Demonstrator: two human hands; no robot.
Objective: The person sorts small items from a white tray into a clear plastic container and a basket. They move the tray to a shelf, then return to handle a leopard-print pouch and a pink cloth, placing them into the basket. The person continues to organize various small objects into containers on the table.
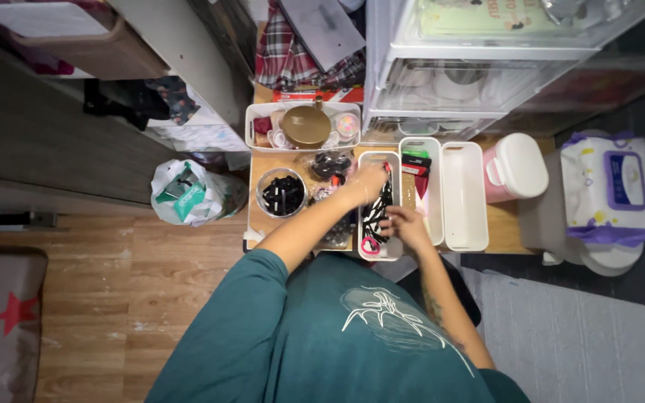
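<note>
Sorting step: left hand [369, 179] and right hand [406, 224] pinching black-and-white cloth items [376, 213] in narrow white plastic bin [379, 156], front edge of small wooden desk [278, 161]. Next move probably calls for tucking them flat.

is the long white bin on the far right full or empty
Empty: the far-right white bin shows only its bare white bottom, while the bin under both hands holds dark items.

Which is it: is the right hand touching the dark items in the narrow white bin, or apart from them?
Touching. The head view shows the right hand resting on the dark items at the near end of the narrow white bin, with no gap between them.
</note>
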